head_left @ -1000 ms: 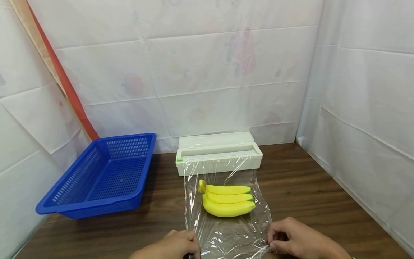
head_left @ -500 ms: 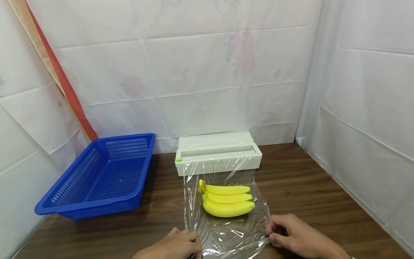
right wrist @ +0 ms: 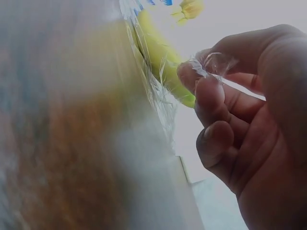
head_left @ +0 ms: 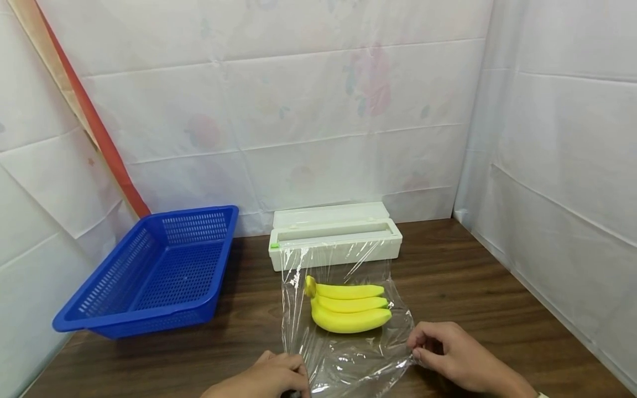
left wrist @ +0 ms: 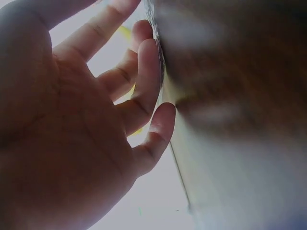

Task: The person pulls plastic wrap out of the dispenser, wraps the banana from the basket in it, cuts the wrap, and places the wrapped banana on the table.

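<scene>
On the table (head_left: 473, 276): bananas (head_left: 348, 320), lying within the outline of the cling film (head_left: 343, 367), just in front of the lidded white box (head_left: 343, 253).
Right hand (head_left: 455, 356): pinches the film's near right corner.
Left hand (head_left: 264, 378): seems to grip the near left corner, though its fingertips are partly hidden from us.
Creases: we should keep both corners level and pull evenly, so neither bananas nor box get dragged.
</scene>
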`<state>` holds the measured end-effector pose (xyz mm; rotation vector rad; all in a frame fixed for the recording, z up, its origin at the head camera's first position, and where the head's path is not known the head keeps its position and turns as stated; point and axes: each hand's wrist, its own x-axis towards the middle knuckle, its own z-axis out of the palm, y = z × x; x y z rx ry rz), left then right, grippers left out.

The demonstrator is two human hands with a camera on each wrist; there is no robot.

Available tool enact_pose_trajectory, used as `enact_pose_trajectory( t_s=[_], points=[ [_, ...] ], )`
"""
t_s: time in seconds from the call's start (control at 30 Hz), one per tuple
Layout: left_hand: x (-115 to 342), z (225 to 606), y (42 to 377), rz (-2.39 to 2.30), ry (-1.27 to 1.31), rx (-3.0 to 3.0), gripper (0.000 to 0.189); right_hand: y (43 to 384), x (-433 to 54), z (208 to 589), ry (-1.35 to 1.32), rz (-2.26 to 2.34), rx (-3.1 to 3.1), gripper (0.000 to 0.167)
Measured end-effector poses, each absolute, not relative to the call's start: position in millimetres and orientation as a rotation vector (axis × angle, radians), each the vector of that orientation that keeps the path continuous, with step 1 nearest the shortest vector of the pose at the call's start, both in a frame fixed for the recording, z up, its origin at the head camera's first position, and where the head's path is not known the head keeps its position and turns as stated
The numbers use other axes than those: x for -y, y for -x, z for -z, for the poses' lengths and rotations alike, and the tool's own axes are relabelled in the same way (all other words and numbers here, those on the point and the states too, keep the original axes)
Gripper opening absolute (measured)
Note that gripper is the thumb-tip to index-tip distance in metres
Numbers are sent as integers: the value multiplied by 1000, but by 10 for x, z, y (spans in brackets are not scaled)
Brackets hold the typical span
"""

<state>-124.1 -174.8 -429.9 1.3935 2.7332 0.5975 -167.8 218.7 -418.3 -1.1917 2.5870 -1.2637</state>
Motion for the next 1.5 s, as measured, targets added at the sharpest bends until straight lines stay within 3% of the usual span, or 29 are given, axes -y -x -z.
enact_pose_trajectory(
  t_s=[0.2,0.5,0.83,1.17,1.37,1.5],
  points=[
    [1783,4205,1240,-785,-1399,-2623,8,1689,-2183,4174,1200,1269,-2626,10],
    [1802,4138,1229,-1251,-1152,-2459,16,1703,-2189,4209,1372,1348,-2579,31],
    [1812,4125,1254,-1439,-1114,-2502,14,1668,-2163,4196,1175,1368,-2624,14],
    [1809,4070,1247,-1546,-876,-2637,14,1667,-2173,4219,1295,1382,-2553,25],
    [1781,4025,1261,-1606,-754,-2650,13,1681,-2139,4189,1369,1358,-2565,14],
    [1761,4007,1288,-1630,-685,-2672,8,1715,-2112,4135,1418,1336,-2616,15]
  ],
)
